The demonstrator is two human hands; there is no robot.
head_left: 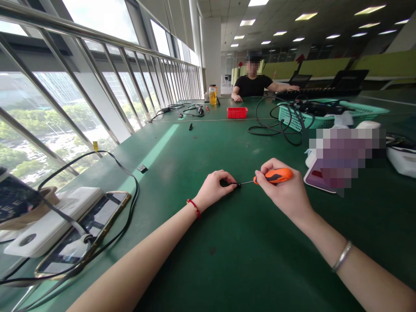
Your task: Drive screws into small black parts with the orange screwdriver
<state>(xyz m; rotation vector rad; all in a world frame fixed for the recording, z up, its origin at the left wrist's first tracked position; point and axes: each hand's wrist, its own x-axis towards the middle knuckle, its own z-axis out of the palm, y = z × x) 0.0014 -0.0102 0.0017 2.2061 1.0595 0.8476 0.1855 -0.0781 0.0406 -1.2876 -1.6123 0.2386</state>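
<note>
Above the green table point(195, 268), a small black part point(239, 185) is pinched by the left hand point(216, 186) and met by an orange screwdriver point(280, 175) gripped in the right hand point(287, 193). The left side is crowded by a looped cable point(137, 190) and phone point(108, 210); farther off, a red box point(237, 113) is seen.

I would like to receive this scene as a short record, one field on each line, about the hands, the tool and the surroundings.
Left hand: pinches a small black part
Right hand: grips a screwdriver
Handle colour: orange and black
Screwdriver tip: at the black part
Table: green
Far side: red box, seated person
Right side: green basket
Left side: phone
</note>
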